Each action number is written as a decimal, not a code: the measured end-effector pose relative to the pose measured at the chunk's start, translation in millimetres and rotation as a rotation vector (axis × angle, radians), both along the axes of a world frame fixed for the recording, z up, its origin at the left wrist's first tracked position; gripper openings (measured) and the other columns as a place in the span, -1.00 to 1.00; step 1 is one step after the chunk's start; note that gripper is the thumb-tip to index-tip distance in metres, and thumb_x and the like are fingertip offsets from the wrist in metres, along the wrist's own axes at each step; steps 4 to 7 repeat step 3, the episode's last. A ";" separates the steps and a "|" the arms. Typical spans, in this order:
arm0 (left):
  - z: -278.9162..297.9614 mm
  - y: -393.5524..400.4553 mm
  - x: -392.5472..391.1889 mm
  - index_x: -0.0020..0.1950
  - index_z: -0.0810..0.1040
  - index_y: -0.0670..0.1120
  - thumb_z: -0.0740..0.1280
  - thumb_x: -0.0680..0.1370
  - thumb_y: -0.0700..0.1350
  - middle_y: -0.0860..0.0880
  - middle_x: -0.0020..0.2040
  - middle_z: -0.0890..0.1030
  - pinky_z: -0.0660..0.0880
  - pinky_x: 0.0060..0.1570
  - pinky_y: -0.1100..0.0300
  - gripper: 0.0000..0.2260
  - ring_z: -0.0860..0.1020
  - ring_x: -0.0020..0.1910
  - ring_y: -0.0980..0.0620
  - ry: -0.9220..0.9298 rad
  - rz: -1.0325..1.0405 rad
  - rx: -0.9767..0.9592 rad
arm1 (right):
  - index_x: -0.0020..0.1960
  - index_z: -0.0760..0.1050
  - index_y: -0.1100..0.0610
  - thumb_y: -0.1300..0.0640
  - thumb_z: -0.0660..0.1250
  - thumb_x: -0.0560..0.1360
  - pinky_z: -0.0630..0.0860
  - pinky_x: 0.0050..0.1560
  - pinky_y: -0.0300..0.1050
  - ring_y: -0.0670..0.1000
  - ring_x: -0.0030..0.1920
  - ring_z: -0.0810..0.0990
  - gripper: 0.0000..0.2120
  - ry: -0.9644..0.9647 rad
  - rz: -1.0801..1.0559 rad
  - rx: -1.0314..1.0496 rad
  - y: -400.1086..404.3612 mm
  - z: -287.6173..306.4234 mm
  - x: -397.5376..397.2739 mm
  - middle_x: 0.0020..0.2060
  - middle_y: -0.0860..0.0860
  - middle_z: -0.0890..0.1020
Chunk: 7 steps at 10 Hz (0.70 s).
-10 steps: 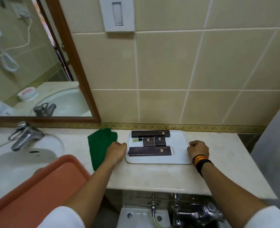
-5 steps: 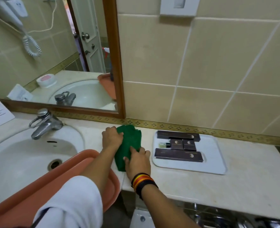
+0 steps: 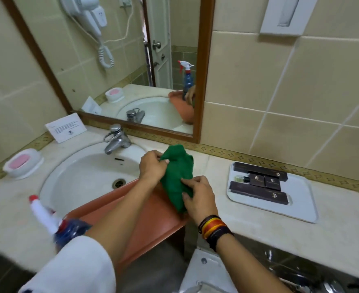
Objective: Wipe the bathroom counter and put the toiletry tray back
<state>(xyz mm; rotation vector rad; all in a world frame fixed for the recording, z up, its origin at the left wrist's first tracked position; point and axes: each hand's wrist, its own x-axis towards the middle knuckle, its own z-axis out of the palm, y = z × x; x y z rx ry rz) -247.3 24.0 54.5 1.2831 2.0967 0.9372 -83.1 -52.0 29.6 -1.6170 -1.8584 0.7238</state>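
Fingers (image 3: 163, 161) on crumpled green cloth (image 3: 177, 176)

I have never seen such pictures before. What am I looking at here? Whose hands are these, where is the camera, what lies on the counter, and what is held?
There is no machine here. A person wears one wide-angle camera on the head, so you look forward and down at that person's own two arms.

The left hand and the right hand both hold a green cloth, bunched up above the edge of the sink. Each grip is closed on the cloth.

On the pale counter, to the right, lies a white toiletry tray with dark boxes and a small bottle. An orange tray rests across the front of the sink, with a spray bottle at its left end. Further left are a pink soap in a white dish and a printed card leaning on the wall. The mirror above repeats part of the scene.
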 end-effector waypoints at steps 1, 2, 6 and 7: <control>-10.2 -48.2 -24.3 0.04 0.69 -0.20 0.47 0.53 -0.15 -0.20 0.05 0.73 0.59 0.11 0.01 -0.85 0.66 0.10 -0.20 0.079 0.055 -0.085 | 0.38 0.56 0.07 0.26 0.33 0.49 0.34 0.29 -0.28 0.09 0.22 0.53 -0.54 -0.084 0.147 -0.060 -31.3 -5.7 -24.5 0.21 0.06 0.48; -27.4 -84.0 -41.6 0.08 0.67 -0.27 0.38 0.56 -0.18 -0.27 0.07 0.71 0.59 0.10 0.00 -0.80 0.66 0.09 -0.26 0.193 0.042 -0.207 | 0.35 0.58 0.08 0.26 0.30 0.52 0.33 0.39 -0.21 0.14 0.40 0.44 -0.59 -0.127 0.275 -0.181 -45.9 -20.8 -37.0 0.41 0.10 0.45; -30.7 -100.2 -39.8 0.25 0.61 -0.21 0.30 0.61 -0.11 -0.23 0.19 0.64 0.58 0.19 -0.07 -0.72 0.63 0.14 -0.22 0.382 0.023 -0.137 | 0.25 0.63 0.08 0.16 0.27 0.53 0.45 0.30 -0.12 0.12 0.28 0.52 -0.67 -0.244 0.246 -0.058 -47.7 -21.5 -32.0 0.26 0.08 0.56; -30.7 -100.2 -39.8 0.25 0.61 -0.21 0.30 0.61 -0.11 -0.23 0.19 0.64 0.58 0.19 -0.07 -0.72 0.63 0.14 -0.22 0.382 0.023 -0.137 | 0.25 0.63 0.08 0.16 0.27 0.53 0.45 0.30 -0.12 0.12 0.28 0.52 -0.67 -0.244 0.246 -0.058 -47.7 -21.5 -32.0 0.26 0.08 0.56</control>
